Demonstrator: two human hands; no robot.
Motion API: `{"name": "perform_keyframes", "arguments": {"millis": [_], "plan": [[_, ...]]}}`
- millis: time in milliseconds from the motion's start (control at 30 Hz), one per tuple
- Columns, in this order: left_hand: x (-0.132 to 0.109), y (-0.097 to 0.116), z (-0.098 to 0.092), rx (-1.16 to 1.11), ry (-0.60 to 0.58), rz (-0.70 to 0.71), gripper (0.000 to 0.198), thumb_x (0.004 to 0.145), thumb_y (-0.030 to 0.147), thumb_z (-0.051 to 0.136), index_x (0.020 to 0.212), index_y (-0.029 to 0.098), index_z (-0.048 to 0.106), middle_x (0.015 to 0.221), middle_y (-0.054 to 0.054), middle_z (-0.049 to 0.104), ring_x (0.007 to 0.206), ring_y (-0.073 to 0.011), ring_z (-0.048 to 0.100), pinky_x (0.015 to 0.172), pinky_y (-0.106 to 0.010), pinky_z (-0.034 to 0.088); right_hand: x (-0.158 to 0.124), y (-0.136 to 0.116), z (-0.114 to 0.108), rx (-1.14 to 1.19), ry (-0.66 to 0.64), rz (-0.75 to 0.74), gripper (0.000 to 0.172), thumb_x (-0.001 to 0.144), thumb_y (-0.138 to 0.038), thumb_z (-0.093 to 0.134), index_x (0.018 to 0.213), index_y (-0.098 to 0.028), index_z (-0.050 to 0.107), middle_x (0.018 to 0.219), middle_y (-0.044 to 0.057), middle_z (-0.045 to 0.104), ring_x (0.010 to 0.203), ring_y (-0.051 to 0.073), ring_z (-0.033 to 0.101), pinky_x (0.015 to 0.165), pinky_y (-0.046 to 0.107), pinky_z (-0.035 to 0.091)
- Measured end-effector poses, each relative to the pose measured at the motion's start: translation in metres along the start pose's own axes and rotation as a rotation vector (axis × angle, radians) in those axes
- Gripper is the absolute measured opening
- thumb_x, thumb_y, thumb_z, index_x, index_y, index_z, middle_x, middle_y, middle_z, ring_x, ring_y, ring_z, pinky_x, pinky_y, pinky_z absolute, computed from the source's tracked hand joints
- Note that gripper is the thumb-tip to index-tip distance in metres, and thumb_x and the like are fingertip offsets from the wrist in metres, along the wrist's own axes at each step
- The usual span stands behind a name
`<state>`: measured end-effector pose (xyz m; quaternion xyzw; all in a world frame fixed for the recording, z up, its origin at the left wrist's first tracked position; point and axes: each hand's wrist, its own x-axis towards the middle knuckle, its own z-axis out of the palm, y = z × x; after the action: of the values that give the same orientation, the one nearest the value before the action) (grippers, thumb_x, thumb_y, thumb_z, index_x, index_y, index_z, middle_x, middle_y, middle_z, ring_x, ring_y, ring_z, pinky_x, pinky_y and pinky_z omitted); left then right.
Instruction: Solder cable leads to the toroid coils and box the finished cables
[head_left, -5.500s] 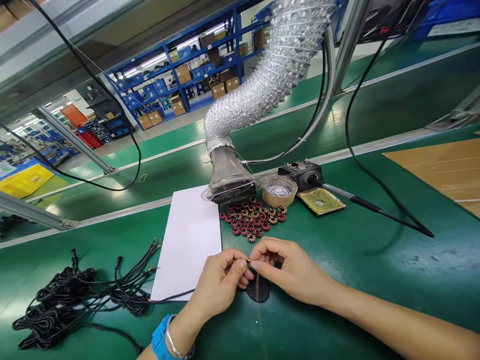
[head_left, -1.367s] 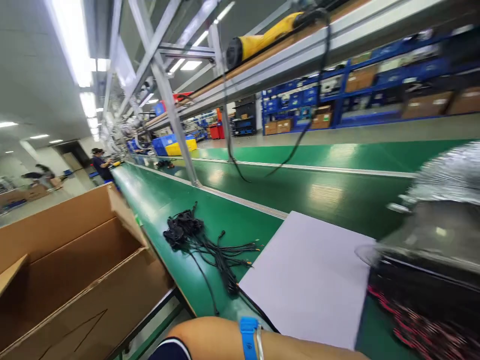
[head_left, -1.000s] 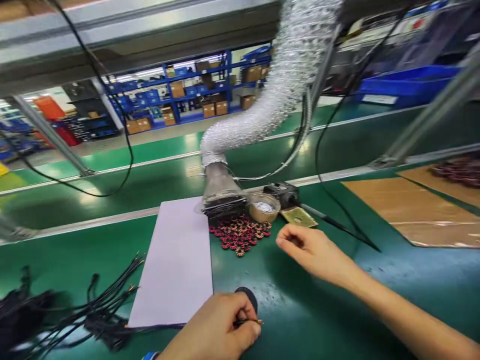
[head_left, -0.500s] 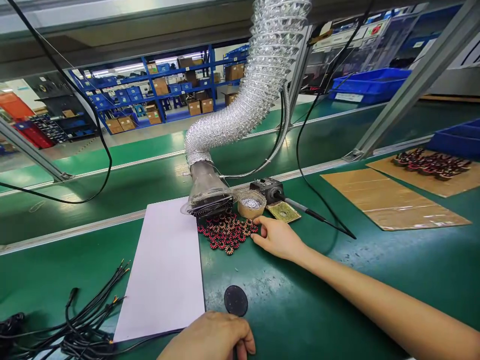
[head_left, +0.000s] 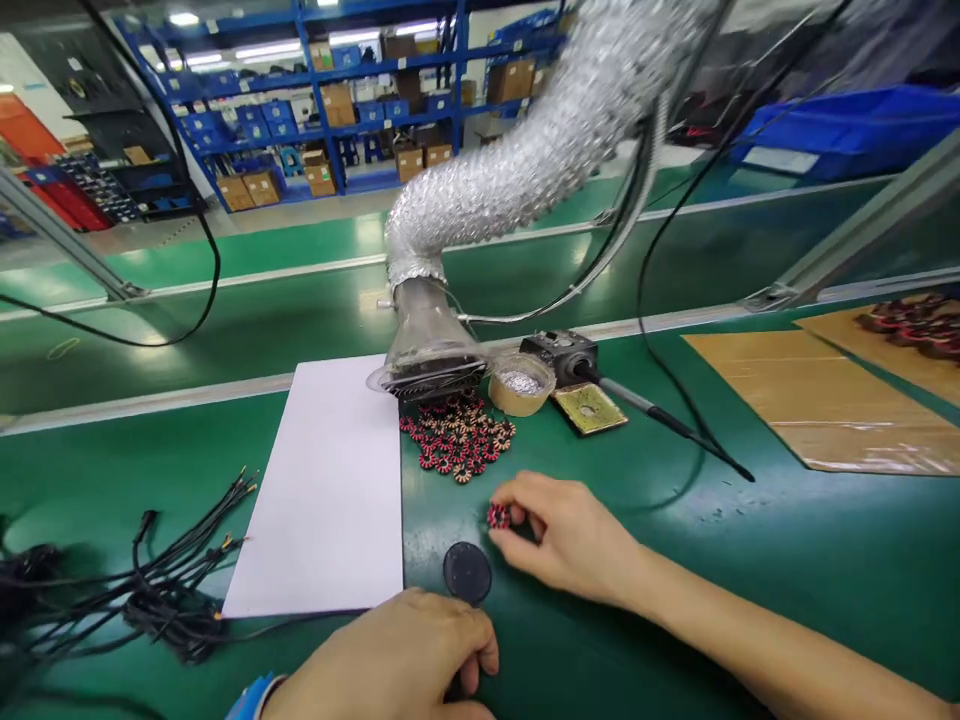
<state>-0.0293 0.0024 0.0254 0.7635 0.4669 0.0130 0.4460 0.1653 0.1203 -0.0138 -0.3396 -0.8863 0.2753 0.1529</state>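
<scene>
My right hand pinches a small wound ring coil, red and dark, between thumb and fingertips above the green bench. Beyond it lies a pile of similar ring coils with red and copper-coloured windings. At the front edge my left hand is curled closed. A black cable runs from the left to behind this hand, and a dark bit shows at the fingers; most of the grip is hidden. Just past the left fingers lies a black round disc.
A white sheet lies left of the coils, with a black cable bundle beyond it. A fume hood overhangs the pile. Near it are a solder tub, a sponge tray and a soldering iron. Cardboard lies right.
My right hand has come back from the pile toward me, bringing one ring coil. The left hand stays near the disc, still curled. The camera view has tipped downward.
</scene>
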Motion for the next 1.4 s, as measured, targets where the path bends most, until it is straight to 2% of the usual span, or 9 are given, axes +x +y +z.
{"name": "perform_keyframes", "arguments": {"millis": [133,400,533,667,733,867,1133,1300,1400], "plan": [[0.001,0.000,0.002,0.066,-0.035,0.060,0.036,0.077,0.046,0.069,0.102,0.021,0.062,0.088,-0.001,0.070,0.074,-0.0172,0.063,0.063,-0.024,0.044,-0.010,-0.023,0.021,0.018,-0.122,-0.275,0.008,0.080,-0.019,0.057,0.087,-0.016,0.061,0.073,0.001,0.057,0.063,0.014,0.052,0.060,0.025,0.039],[-0.004,0.003,-0.010,0.027,-0.077,0.070,0.034,0.078,0.040,0.070,0.104,0.018,0.067,0.088,-0.003,0.072,0.076,-0.0184,0.066,0.065,-0.024,0.046,-0.008,-0.013,0.028,0.021,-0.143,-0.329,0.010,0.085,-0.021,0.055,0.091,-0.015,0.060,0.077,0.003,0.056,0.063,0.014,0.050,0.060,0.026,0.040],[-0.010,0.002,-0.018,-0.032,0.075,-0.006,0.014,0.089,0.029,0.058,0.093,0.021,0.070,0.089,0.000,0.073,0.077,-0.0148,0.065,0.068,-0.022,0.044,-0.006,-0.015,0.022,0.123,-0.204,-0.299,0.012,0.084,-0.019,0.055,0.094,-0.014,0.060,0.078,0.003,0.056,0.063,0.014,0.051,0.059,0.026,0.040],[-0.002,-0.005,-0.013,0.010,0.355,-0.273,0.004,0.086,0.023,0.058,0.088,0.020,0.060,0.072,0.002,0.065,0.063,-0.0143,0.058,0.057,-0.024,0.037,-0.005,-0.013,0.017,0.230,-0.285,-0.296,0.030,0.083,-0.015,0.054,0.113,-0.016,0.057,0.083,0.003,0.056,0.069,0.015,0.054,0.063,0.026,0.042],[0.003,-0.009,-0.007,0.020,0.422,-0.321,0.021,0.080,0.022,0.065,0.099,0.020,0.057,0.075,0.002,0.064,0.065,-0.0156,0.057,0.056,-0.025,0.035,-0.005,-0.009,0.016,0.233,-0.304,-0.323,0.026,0.087,-0.016,0.051,0.113,-0.018,0.058,0.084,0.003,0.056,0.069,0.015,0.054,0.063,0.026,0.042],[0.010,-0.014,0.000,0.026,0.397,-0.280,0.030,0.078,0.022,0.067,0.106,0.021,0.057,0.074,0.004,0.064,0.064,-0.0158,0.057,0.056,-0.025,0.033,-0.007,-0.006,0.022,0.226,-0.236,-0.279,0.009,0.089,-0.023,0.060,0.093,-0.015,0.059,0.079,0.002,0.055,0.066,0.014,0.053,0.060,0.025,0.042],[0.010,-0.013,-0.005,-0.034,0.377,-0.285,0.029,0.080,0.016,0.061,0.108,0.021,0.059,0.074,0.002,0.067,0.064,-0.0146,0.061,0.058,-0.024,0.039,-0.009,-0.007,0.038,0.120,-0.068,-0.265,0.036,0.076,-0.042,0.077,0.073,-0.018,0.051,0.068,-0.003,0.051,0.055,0.010,0.047,0.051,0.022,0.036],[0.008,-0.010,-0.012,-0.311,0.343,-0.368,0.017,0.081,0.032,0.063,0.091,0.018,0.060,0.069,0.001,0.066,0.059,-0.0127,0.059,0.052,-0.021,0.041,-0.010,-0.008,0.022,0.243,-0.157,-0.189,0.029,0.073,-0.033,0.081,0.079,-0.016,0.058,0.072,-0.002,0.055,0.059,0.010,0.052,0.054,0.021,0.041],[0.009,-0.009,-0.011,-0.540,0.288,-0.427,0.033,0.084,0.049,0.057,0.078,0.016,0.058,0.065,-0.002,0.064,0.055,-0.0124,0.057,0.046,-0.020,0.041,-0.011,-0.010,0.011,0.369,-0.137,-0.161,0.011,0.079,-0.022,0.070,0.083,-0.016,0.062,0.073,-0.001,0.056,0.057,0.008,0.051,0.053,0.019,0.042]]}}
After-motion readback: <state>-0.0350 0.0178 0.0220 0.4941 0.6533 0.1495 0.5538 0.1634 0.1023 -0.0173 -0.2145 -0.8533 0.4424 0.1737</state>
